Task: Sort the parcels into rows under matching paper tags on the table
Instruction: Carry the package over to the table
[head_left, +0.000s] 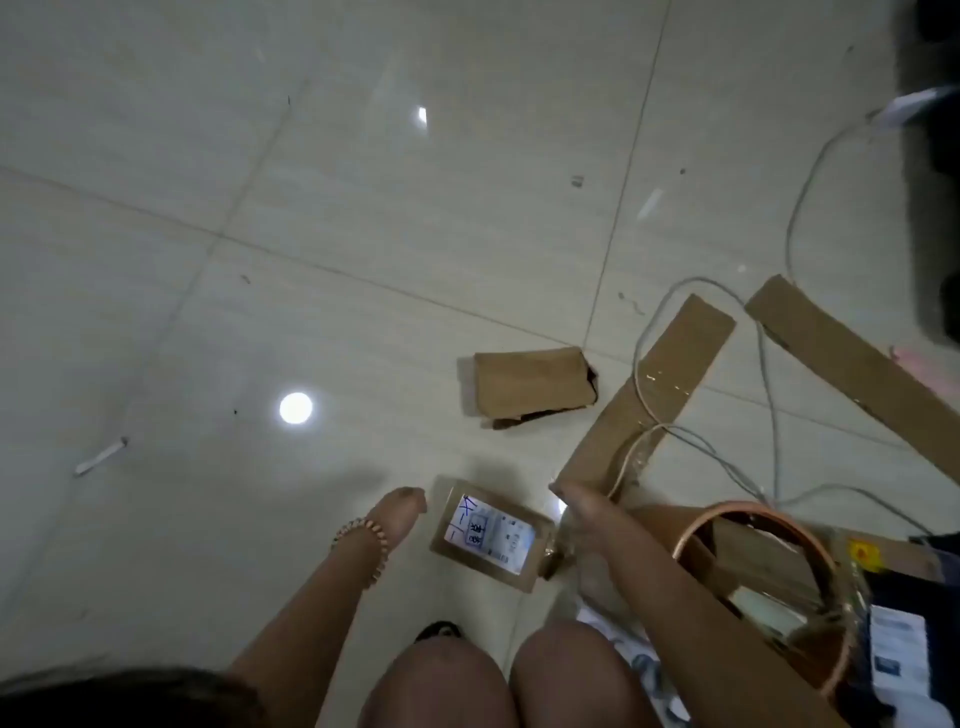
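The head view looks straight down at a pale tiled floor (322, 218), with the person's bare knees at the lower edge. A small brown parcel (491, 535) lies flat on the floor just ahead of the knees, its white label with handwritten marks facing up; this parcel is the landmark here.

Just left of the parcel hangs the left hand (402, 512), fingers drawn loosely together and pointing toward the parcel's near-left corner, close to it but not clearly touching. It holds nothing. A beaded bracelet (366, 540) circles that wrist.

Just right of the parcel the right hand (579, 512) reaches forward with fingers straight and together, empty as far as can be seen; its tips lie at the near end of a long cardboard strip (649, 400), and whether they touch it I cannot tell.

Beyond the parcel a second brown parcel (532, 384), torn open at one end, sits on the floor. A grey cable (769, 395) loops over the strip. A second cardboard strip (852, 364) lies farther right. To the right of the labelled parcel, under the right forearm, stands a round basket (691, 540) holding more boxes.
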